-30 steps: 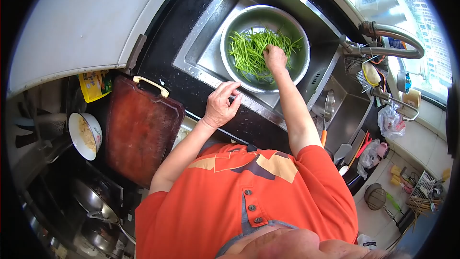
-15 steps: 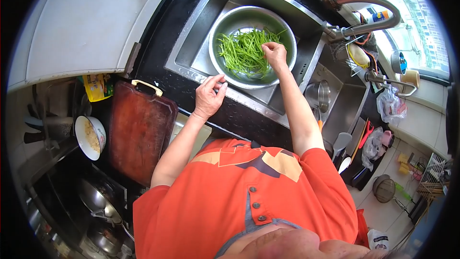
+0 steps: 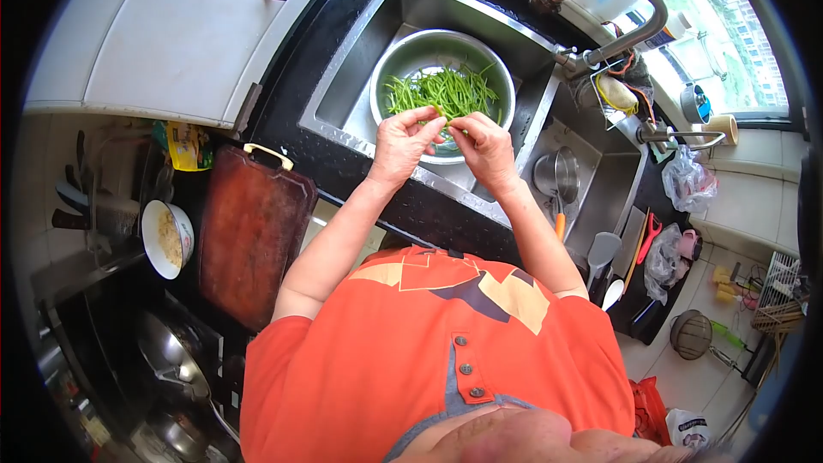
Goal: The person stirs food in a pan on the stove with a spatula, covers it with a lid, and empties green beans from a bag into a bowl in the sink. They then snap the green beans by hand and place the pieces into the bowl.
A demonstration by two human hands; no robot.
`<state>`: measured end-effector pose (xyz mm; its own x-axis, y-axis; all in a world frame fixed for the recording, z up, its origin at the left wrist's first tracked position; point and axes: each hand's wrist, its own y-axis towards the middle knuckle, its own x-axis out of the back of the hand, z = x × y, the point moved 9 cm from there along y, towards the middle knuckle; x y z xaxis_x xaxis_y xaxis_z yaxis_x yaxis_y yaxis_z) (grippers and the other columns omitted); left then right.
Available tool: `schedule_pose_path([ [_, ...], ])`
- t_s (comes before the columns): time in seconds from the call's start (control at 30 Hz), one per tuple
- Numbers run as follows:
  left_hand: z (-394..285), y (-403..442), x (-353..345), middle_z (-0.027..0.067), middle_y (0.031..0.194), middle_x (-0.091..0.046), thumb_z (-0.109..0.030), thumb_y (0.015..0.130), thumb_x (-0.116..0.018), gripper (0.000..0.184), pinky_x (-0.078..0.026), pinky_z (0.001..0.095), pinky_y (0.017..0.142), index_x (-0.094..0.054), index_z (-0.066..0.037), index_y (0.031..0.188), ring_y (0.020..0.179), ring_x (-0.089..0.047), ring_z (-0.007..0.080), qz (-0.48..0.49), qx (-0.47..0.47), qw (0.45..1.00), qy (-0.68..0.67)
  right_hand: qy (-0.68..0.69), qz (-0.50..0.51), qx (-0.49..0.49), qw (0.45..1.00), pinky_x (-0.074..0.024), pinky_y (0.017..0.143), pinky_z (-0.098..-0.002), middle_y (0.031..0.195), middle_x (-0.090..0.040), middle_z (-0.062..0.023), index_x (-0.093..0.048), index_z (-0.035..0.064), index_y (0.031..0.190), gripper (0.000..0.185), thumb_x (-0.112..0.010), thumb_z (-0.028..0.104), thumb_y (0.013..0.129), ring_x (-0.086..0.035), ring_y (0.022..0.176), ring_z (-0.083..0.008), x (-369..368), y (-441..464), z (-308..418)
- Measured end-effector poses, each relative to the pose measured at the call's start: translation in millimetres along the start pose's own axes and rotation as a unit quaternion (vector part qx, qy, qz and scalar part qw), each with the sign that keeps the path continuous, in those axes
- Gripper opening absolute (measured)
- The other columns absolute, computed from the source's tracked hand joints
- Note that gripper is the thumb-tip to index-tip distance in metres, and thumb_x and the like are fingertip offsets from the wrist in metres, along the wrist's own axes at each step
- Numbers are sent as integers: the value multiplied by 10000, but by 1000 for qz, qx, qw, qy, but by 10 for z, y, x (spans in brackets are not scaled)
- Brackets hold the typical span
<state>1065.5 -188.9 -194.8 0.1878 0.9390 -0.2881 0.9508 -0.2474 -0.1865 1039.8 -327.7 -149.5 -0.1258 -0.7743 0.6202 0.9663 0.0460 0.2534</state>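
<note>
Greens (image 3: 459, 90) sit in metal bowl (image 3: 512, 107), just beyond left hand (image 3: 396, 147) and right hand (image 3: 487, 153). I've got both pinching 1 thin green piece (image 3: 439, 110), fingertips close together. Brown board (image 3: 255, 236) left of left hand, orange-handled pan (image 3: 561, 173) right of right hand.
</note>
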Motion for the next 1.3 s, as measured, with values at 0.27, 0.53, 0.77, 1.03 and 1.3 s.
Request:
schedule_pose_path([
  [0.27, -590, -252, -174, 103, 891, -680, -8, 826, -663, 170, -553, 256, 648, -665, 24, 993, 773, -683, 165, -12, -216, 956, 195, 129, -27, -62, 989, -503, 603, -272, 796, -639, -94, -681, 35, 940, 140, -653, 20, 804, -644, 670, -169, 400, -42, 234],
  [0.53, -940, -515, -493, 113, 921, -649, 18, 760, -672, 252, -546, 318, 678, -664, -35, 1006, 799, -659, 261, 16, -391, 807, 443, 258, 47, -138, 955, -482, 519, -207, 770, -671, -60, -668, -24, 937, 109, -640, 21, 842, -630, 613, -88, 343, -70, 289],
  [0.77, -943, -572, -530, 102, 928, -648, 40, 725, -691, 290, -553, 328, 688, -657, -25, 1006, 810, -662, 264, 31, -428, 753, 499, 204, 37, -147, 967, -484, 560, -220, 719, -661, -54, -665, -16, 824, 64, -643, 43, 812, -597, 594, -84, 266, -79, 223],
  [1.03, -1091, -608, -238, 100, 892, -675, 50, 810, -635, 211, -541, 265, 679, -653, -14, 1011, 788, -678, 180, -15, -390, 860, 329, 323, 17, -228, 918, -409, 459, -169, 702, -614, -21, -628, 12, 877, 51, -593, 45, 863, -551, 531, -48, 326, -113, 85],
  [1.3, -1162, -480, 1316, 128, 1020, -641, -130, 980, -460, 214, -563, 257, 681, -562, 6, 1110, 800, -675, 178, -281, -206, 935, -64, 431, -196, -209, 856, -493, 510, -216, 994, -643, -177, -596, -13, 877, 79, -550, 50, 887, -627, 676, -133, 1202, -374, -724],
])
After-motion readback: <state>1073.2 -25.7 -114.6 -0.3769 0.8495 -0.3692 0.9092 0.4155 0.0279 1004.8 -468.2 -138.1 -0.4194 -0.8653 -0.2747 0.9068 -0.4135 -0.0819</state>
